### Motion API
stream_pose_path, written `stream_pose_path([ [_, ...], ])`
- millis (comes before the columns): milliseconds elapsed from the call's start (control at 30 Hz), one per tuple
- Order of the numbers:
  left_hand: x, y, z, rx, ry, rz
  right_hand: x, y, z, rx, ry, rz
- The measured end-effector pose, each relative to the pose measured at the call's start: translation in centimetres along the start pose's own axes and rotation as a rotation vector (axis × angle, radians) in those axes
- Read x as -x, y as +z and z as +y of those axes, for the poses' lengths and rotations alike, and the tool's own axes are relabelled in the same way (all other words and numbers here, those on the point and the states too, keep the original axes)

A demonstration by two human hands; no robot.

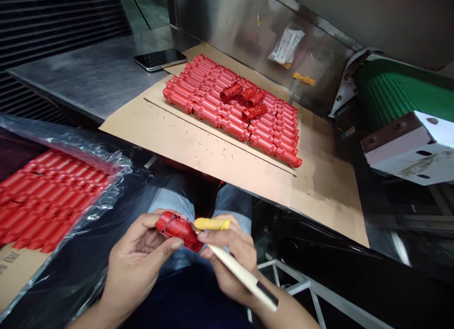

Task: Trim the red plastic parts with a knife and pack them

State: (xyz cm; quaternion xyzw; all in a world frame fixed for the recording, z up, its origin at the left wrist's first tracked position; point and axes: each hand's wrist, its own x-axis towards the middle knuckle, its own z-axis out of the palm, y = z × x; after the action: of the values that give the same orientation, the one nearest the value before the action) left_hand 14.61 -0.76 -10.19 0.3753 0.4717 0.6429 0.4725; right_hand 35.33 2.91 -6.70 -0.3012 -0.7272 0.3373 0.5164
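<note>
Brown cardboard sheet (170,146) on a steel tabletop (85,78) carries rows of ribbed red plastic tubes (230,113), a green conveyor belt (390,92) just beside. Above the lap, the left hand (136,258) grips one red tube (179,230) — the right hand (230,253) holds a slim cream tool (241,274) at it, yellow end touching.

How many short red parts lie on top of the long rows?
4, all on the long red rows: the left one, the middle one, the right one, and one nearer the person. Others may be hidden.

A phone (160,59) lies on the steel bench (85,78), beside a cardboard sheet (184,149) bearing rows of red tubes (213,102); a green conveyor belt (386,90) sits to the right.
</note>
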Motion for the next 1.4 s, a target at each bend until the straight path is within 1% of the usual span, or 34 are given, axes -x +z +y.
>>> stream_pose_path([
  [67, -0.1, 0.4, 0.5, -0.020, 0.057, -0.022, -0.1, 0.4, 0.1, 0.033, -0.107, -0.029],
  [100, -0.1, 0.5, 0.7, -0.025, 0.076, -0.027, -0.2, 0.6, 0.1, 0.040, -0.128, -0.032],
  [200, 0.0, 0.6, 0.9, -0.031, 0.104, -0.027, -0.3, 0.9, 0.1, 0.056, -0.131, -0.037],
  [367, 0.1, 0.7, 0.7, -0.039, 0.117, -0.022, -0.5, 0.8, -0.1, 0.080, -0.135, -0.044],
  [467, 0.2, 0.8, 0.6, -0.040, 0.109, -0.016, -0.6, 0.7, 0.1, 0.088, -0.129, -0.088],
  [567, 0.3, 0.6, 0.4, -0.038, 0.088, -0.003, -0.4, 0.8, 0.5, 0.132, -0.190, -0.152],
  [600, 0.3, 0.4, 0.3, -0.032, 0.072, 0.001, -0.4, 0.7, 0.6, 0.131, -0.202, -0.150],
  [633, 0.3, 0.2, 0.1, -0.021, 0.047, 0.003, -0.3, 0.7, 0.7, 0.105, -0.183, -0.126],
  [667, 0.2, 0.0, 0.0, -0.001, 0.016, 0.005, -0.2, 0.5, 0.8, 0.046, -0.122, -0.084],
  [733, 0.1, -0.5, -0.3, 0.051, -0.046, 0.006, -0.3, -0.1, 1.0, -0.165, 0.077, 0.024],
  [800, -0.1, -0.8, -0.5, 0.115, -0.091, 0.002, -0.5, -1.0, 1.2, -0.405, 0.276, 0.088],
  [833, -0.2, -0.8, -0.6, 0.153, -0.107, 0.001, -0.7, -1.5, 1.4, -0.501, 0.330, 0.095],
  [900, -0.4, -0.6, -0.7, 0.226, -0.144, -0.007, -1.0, -2.3, 1.5, -0.593, 0.351, 0.077],
  [967, -0.5, -0.4, -0.6, 0.265, -0.170, -0.029, -1.2, -2.6, 1.4, -0.531, 0.321, 0.060],
  [1033, -0.5, -0.1, -0.4, 0.238, -0.146, -0.047, -1.2, -2.3, 1.0, -0.337, 0.251, 0.034],
  [1100, -0.3, 0.1, -0.2, 0.162, -0.075, -0.027, -1.3, -1.8, 0.5, -0.118, 0.120, -0.010],
  [1167, 0.0, 0.1, 0.1, 0.074, -0.010, 0.002, -1.4, -1.1, 0.1, 0.015, -0.032, -0.063],
  [1267, 0.3, 0.2, 0.5, -0.007, 0.046, 0.010, -1.4, -0.3, -0.1, 0.073, -0.156, -0.101],
  [1400, 0.2, 0.3, 0.7, -0.014, 0.096, -0.013, -1.3, 0.1, 0.0, 0.094, -0.205, -0.107],
])
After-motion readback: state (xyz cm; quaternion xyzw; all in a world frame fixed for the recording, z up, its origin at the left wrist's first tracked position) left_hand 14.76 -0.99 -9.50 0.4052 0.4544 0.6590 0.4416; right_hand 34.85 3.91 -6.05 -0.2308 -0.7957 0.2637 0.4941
